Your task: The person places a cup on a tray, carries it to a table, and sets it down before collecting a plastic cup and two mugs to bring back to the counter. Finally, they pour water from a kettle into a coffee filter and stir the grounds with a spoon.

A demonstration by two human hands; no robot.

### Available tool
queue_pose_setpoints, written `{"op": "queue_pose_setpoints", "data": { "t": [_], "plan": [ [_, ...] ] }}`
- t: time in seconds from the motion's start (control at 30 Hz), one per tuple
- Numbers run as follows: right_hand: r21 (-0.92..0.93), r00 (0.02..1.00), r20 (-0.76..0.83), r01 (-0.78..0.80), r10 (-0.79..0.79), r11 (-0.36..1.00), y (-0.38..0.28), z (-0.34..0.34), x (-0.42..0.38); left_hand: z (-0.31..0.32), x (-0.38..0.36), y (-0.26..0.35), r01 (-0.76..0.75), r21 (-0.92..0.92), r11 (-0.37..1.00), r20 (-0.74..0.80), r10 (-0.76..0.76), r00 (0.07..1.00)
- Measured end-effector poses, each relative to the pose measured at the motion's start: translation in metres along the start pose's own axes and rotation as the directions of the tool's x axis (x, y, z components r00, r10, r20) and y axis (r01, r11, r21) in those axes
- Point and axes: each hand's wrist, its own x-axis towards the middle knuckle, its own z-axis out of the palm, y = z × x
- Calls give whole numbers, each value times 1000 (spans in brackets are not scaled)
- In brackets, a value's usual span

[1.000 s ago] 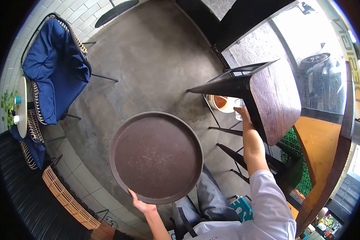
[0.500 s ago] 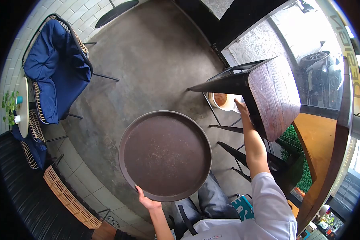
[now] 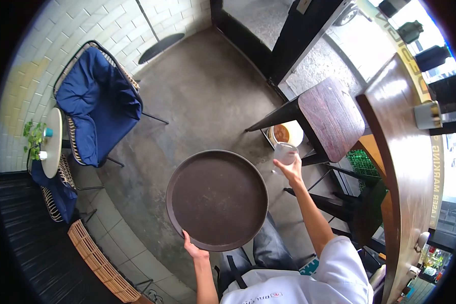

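A large round brown serving tray [image 3: 218, 200] is held out in front of my body, its top bare apart from faint specks. My left hand [image 3: 193, 248] grips its near left rim, thumb on the upper side. In my right hand [image 3: 292, 173] is a clear, whitish cup [image 3: 286, 153], with my fingers closed around it. The cup is beyond the tray's right edge, apart from it. Just behind the cup, a white bucket [image 3: 294, 133] with something orange-brown inside stands on the floor by the stool's legs.
A wooden-topped stool [image 3: 332, 114] with black legs stands at the right, beside a long wooden counter [image 3: 400, 152]. To the left are a blue cushioned chair [image 3: 104, 111] and a small round table [image 3: 53, 144] with a plant. A rattan-edged seat [image 3: 99, 261] lies at lower left.
My right hand has drawn back from beside the bucket toward me and the tray, bringing the cup into plain sight. The view has shifted, showing more of the counter. My left hand keeps the tray.
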Motion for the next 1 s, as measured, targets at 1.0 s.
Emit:
{"op": "queue_pose_setpoints", "data": {
  "t": [1.0],
  "plan": [
    [170, 827, 106, 533, -553, 829, -215, -55, -241, 111, -111, 49, 219, 226, 949, 538, -309, 784]
  ]
}}
